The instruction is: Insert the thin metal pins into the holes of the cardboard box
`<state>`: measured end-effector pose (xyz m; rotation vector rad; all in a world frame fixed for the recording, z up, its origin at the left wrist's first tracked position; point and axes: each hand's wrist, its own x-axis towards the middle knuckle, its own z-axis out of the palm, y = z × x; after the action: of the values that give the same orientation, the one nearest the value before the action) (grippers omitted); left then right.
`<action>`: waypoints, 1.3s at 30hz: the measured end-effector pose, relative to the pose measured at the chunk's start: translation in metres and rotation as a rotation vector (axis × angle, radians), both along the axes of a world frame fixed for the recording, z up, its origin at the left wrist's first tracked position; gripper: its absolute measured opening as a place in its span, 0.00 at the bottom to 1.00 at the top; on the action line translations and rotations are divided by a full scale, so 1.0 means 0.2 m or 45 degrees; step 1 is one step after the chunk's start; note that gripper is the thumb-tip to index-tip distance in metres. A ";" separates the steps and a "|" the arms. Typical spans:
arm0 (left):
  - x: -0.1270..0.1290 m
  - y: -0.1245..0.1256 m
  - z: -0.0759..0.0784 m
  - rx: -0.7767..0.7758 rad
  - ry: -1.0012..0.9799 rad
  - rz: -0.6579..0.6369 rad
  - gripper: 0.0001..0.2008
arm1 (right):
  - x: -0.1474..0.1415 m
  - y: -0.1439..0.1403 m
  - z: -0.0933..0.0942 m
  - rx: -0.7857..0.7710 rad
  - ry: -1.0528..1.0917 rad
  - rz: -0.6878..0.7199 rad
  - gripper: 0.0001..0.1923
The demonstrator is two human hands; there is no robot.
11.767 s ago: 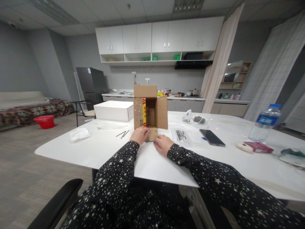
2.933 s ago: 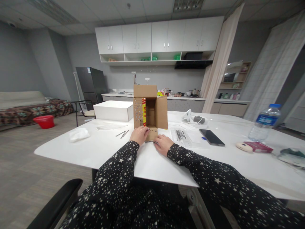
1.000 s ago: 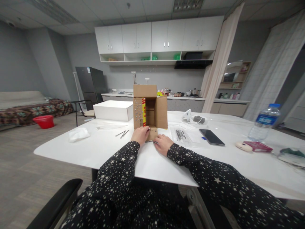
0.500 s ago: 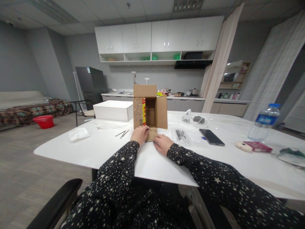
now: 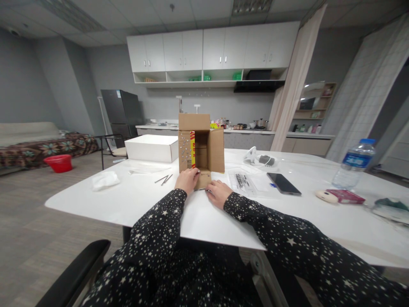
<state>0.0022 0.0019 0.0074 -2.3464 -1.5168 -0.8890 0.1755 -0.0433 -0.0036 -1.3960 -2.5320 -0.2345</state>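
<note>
An open cardboard box (image 5: 217, 149) stands on the table with its opening towards me and its flaps spread. Small round silvery dots cover its left flap (image 5: 184, 149), beside a yellow and red tape strip. The lower flap (image 5: 203, 180) lies forward on the table and bears a row of dark dots. My left hand (image 5: 187, 181) is closed in a pinch at this flap's left side; a tiny bit at the fingertips is too small to name. At the flap's front right corner my right hand (image 5: 220, 194) is curled, with a thin metal rod (image 5: 200, 189) by its fingertips.
Left of the box lie several long metal tools (image 5: 166, 180), a crumpled tissue (image 5: 105, 180) and a white box (image 5: 151, 148). On the right are a clear case of small parts (image 5: 242, 182), a phone (image 5: 283, 183), a maroon box (image 5: 349, 196) and a water bottle (image 5: 354, 164).
</note>
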 end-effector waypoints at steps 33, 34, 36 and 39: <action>-0.01 0.02 -0.02 0.030 -0.046 -0.009 0.09 | 0.00 -0.01 0.00 -0.004 0.013 0.002 0.14; -0.01 0.02 -0.02 0.034 -0.045 -0.012 0.09 | 0.00 -0.01 0.00 -0.008 0.009 -0.002 0.14; -0.01 0.02 -0.02 0.039 -0.053 -0.019 0.09 | 0.00 -0.01 0.01 -0.008 0.003 -0.004 0.13; -0.01 0.03 -0.03 0.049 -0.092 -0.024 0.09 | 0.00 0.00 0.00 0.006 0.002 0.002 0.13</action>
<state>-0.0001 0.0070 0.0021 -2.3293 -1.4930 -1.0091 0.1754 -0.0440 -0.0038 -1.3914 -2.5297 -0.2387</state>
